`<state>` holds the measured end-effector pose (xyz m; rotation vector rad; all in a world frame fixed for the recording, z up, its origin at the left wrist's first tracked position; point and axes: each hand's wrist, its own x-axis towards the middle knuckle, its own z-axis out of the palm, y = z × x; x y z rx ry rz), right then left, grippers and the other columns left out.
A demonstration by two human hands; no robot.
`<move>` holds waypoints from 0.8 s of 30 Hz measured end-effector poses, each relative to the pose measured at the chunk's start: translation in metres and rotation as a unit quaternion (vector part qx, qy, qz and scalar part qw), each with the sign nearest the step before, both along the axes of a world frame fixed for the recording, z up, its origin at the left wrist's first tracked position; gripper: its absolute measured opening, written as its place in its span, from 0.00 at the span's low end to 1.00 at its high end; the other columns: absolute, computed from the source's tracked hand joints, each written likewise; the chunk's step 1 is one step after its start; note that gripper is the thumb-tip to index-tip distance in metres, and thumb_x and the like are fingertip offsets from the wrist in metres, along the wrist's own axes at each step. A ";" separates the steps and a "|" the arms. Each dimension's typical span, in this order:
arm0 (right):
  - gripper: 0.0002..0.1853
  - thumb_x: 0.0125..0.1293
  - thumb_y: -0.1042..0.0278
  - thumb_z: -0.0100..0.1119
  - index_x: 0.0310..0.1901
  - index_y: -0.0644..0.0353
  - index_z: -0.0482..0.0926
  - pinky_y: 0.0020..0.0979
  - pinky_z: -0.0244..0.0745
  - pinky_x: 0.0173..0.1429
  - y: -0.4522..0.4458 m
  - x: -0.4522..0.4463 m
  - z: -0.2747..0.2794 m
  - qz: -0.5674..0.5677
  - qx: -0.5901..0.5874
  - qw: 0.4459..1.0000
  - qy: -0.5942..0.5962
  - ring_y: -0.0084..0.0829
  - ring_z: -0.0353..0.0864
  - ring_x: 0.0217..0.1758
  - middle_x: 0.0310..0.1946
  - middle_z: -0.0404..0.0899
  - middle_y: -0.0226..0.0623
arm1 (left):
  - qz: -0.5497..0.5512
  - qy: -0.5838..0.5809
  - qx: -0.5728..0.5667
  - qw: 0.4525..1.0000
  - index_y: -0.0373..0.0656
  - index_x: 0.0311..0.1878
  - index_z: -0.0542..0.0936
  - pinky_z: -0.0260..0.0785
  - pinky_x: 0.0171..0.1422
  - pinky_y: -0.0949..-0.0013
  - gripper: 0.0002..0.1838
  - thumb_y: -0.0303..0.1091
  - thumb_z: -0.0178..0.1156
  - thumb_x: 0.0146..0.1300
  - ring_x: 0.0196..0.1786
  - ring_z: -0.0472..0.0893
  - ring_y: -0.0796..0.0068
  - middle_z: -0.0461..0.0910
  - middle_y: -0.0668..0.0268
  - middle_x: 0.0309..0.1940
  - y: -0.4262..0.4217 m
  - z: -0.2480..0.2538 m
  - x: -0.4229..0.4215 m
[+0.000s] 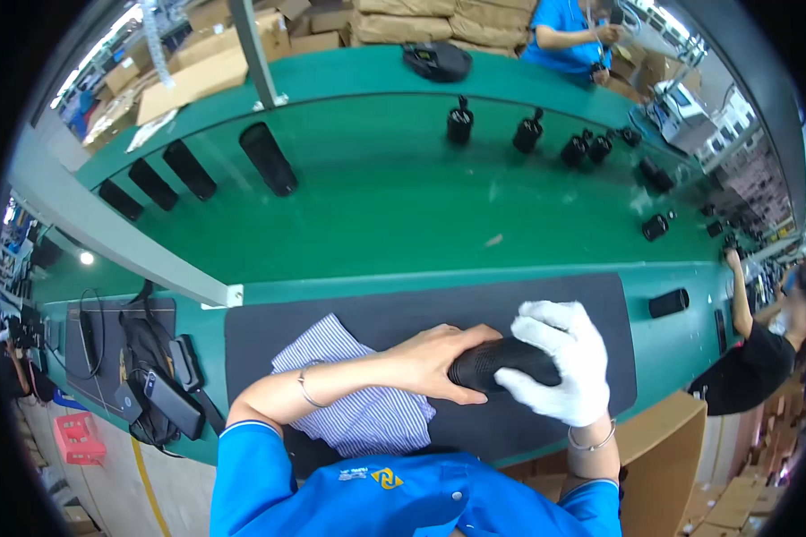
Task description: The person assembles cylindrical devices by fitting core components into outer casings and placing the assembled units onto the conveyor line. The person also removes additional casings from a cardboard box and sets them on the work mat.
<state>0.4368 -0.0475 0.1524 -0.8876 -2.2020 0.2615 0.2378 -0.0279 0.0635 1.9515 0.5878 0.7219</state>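
A black cylinder with a mesh-like surface [493,362] lies on its side above the dark mat [260,336]. My bare left hand [443,361] grips its left end, thumb below and fingers above. My right hand [564,362], in a white glove, is wrapped round its right end, which the glove partly hides. Beneath my left forearm, a blue-and-white striped cloth [367,421] is spread on the mat.
Black cylinders [267,159] stand or lie at the back left of the green belt [358,206]; black parts [459,123] are at right. A black cylinder [669,303] lies right of the mat. Phone [173,403] and bag at left; open carton [663,438] at right. Two co-workers are nearby.
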 end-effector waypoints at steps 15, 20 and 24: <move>0.24 0.56 0.70 0.67 0.56 0.56 0.75 0.31 0.75 0.52 -0.096 0.027 -0.087 -0.247 -0.253 0.910 0.218 0.33 0.75 0.52 0.57 0.72 0.38 | 0.454 0.002 0.083 0.887 0.31 0.57 0.72 0.68 0.55 0.65 0.29 0.36 0.67 0.55 0.46 0.78 0.61 0.77 0.52 0.47 0.225 -0.088 -0.153; 0.21 0.56 0.71 0.66 0.53 0.57 0.77 0.28 0.76 0.47 -0.149 0.053 -0.073 -0.318 -0.190 0.903 0.219 0.31 0.78 0.45 0.52 0.76 0.37 | 0.479 -0.012 0.019 0.878 0.30 0.59 0.67 0.70 0.57 0.69 0.33 0.38 0.69 0.57 0.50 0.77 0.64 0.74 0.49 0.53 0.279 -0.150 -0.207; 0.17 0.54 0.72 0.67 0.47 0.58 0.80 0.27 0.76 0.41 -0.177 0.097 -0.032 -0.327 -0.168 0.890 0.269 0.30 0.80 0.38 0.46 0.80 0.36 | 0.575 0.018 0.035 0.817 0.31 0.61 0.65 0.71 0.57 0.67 0.35 0.40 0.68 0.57 0.51 0.78 0.61 0.73 0.49 0.53 0.246 -0.133 -0.175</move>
